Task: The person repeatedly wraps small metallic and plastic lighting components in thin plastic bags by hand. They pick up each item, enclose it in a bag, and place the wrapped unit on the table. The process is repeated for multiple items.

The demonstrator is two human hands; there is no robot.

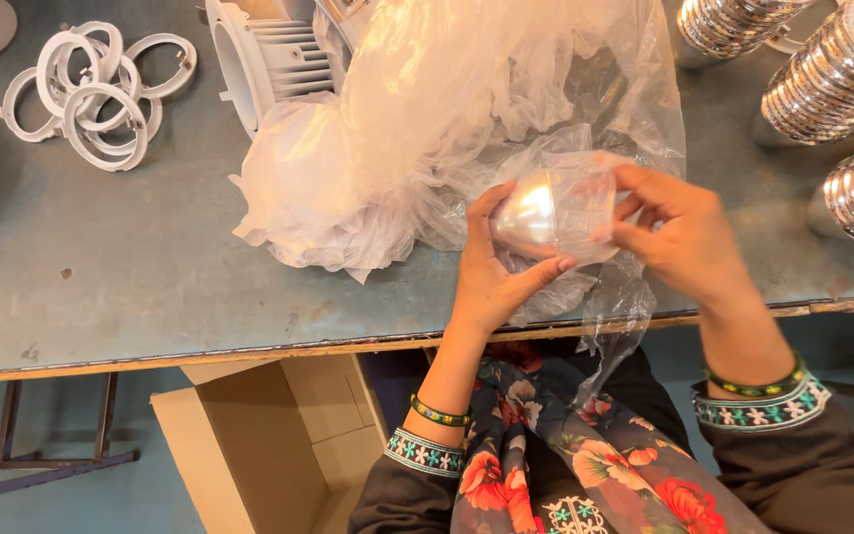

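A shiny silver reflector cup [531,213] sits inside a small clear plastic bag [585,198] above the table's front edge. My left hand [494,272] cups the reflector from below and the left, thumb up along its side. My right hand [679,237] pinches the bag's right side with its fingertips. The loose tail of the bag [620,316] hangs down over the table edge toward my lap.
A big heap of crumpled clear plastic bags [427,129] lies behind my hands, with a white finned lamp housing [264,64] beyond it. White rings [91,89] are piled at far left. Stacks of silver reflectors [832,79] stand at right. An open cardboard box [269,445] sits below the grey table [130,257].
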